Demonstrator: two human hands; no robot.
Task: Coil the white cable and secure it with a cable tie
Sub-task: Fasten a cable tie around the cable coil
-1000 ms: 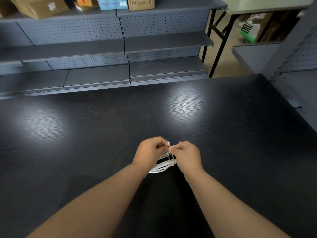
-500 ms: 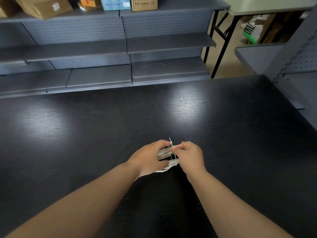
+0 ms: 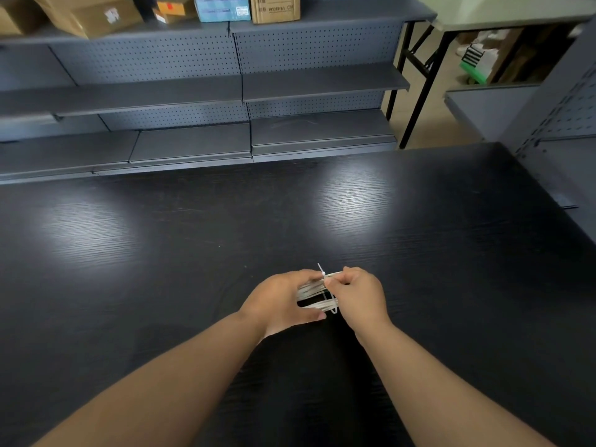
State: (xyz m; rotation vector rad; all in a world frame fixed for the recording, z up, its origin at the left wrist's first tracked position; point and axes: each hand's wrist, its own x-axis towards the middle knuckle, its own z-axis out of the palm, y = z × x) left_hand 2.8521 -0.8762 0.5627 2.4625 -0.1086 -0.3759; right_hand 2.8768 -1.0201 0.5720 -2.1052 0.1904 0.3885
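The white cable (image 3: 311, 290) is wound into a flat bundle of several loops, held just above the black table (image 3: 419, 253) near its front middle. My left hand (image 3: 277, 301) grips the bundle's left end, thumb below and fingers over the top. A thin white cable tie (image 3: 322, 272) loops around the bundle's right part; its tail sticks up past the small head. My right hand (image 3: 358, 293) pinches the tie at its head with thumb and forefinger. The bundle's right end is hidden behind my right hand.
Grey metal shelving (image 3: 245, 88) runs along the table's far edge, with cardboard boxes (image 3: 274, 8) on its top shelf. A pegboard shelf unit (image 3: 567, 130) stands at the right. A folding table (image 3: 503, 14) is at the far right.
My left hand has turned and slid from gripping at the top to cupping the bundle's left end. The tie's tail now stands out more above the loops. My right hand stays pinched on the tie.
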